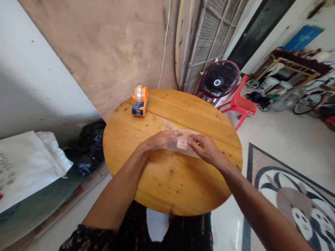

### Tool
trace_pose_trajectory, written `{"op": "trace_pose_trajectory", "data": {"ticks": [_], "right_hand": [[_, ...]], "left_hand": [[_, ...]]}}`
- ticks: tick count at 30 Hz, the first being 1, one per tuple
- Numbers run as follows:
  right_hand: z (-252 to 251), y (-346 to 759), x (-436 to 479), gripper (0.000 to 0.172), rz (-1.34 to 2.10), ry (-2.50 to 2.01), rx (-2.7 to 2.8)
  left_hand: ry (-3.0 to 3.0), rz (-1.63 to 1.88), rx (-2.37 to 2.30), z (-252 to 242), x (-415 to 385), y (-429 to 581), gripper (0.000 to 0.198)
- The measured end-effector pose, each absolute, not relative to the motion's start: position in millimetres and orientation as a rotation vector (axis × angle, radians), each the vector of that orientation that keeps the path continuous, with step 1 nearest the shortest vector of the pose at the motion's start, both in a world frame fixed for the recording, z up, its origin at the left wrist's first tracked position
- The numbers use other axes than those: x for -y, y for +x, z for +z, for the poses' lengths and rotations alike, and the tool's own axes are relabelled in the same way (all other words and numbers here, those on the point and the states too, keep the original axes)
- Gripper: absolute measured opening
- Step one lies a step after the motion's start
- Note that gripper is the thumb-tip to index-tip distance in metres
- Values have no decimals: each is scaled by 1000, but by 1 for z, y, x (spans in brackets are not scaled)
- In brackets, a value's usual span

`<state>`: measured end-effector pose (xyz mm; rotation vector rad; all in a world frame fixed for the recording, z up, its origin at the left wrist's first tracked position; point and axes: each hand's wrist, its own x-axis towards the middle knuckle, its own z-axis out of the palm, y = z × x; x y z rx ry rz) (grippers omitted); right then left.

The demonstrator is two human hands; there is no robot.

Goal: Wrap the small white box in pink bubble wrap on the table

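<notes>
A translucent plastic wrapping sheet [193,152], which looks like bubble wrap, lies across the middle of the round wooden table. On it sits a small pale square packet [182,143] with a faint reddish mark. My left hand [165,139] rests on the left part of the sheet, its fingers stretched out toward the packet's upper edge. Just right of the packet, my right hand [202,145] has its fingers curled in a pinch at the sheet. An orange and blue tape dispenser [141,101] with a roll of clear tape stands at the table's back left.
The round table [171,188] stands by a wooden board [117,45]. Beyond its back right edge are a fan [217,82] and a red plastic chair [240,103]. White sacking [28,157] and black plastic bags [90,146] lie at the left.
</notes>
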<state>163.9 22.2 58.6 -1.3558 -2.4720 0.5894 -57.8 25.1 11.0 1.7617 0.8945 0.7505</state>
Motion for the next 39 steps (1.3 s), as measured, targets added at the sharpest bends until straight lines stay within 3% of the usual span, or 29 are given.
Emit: {"op": "trace_pose_trajectory", "data": {"ticks": [7, 13, 25, 33, 39], "right_hand": [[47, 165, -36, 15, 729, -1431, 2286], [35, 169, -49, 9, 774, -1353, 2221], [25, 176, -58, 11, 1045, -1358, 2131], [24, 177, -57, 20, 984, -1297, 2200], [27, 179, -55, 20, 757, -1372, 2300]], "left_hand": [[1770, 769, -900, 31, -14, -68, 61], [1630, 927, -1193, 15, -17, -41, 25], [1565, 1078, -1210, -6, -28, -26, 19], [1486, 1099, -1181, -2, -27, -20, 23], [1476, 1102, -1207, -6, -28, -16, 14]]}}
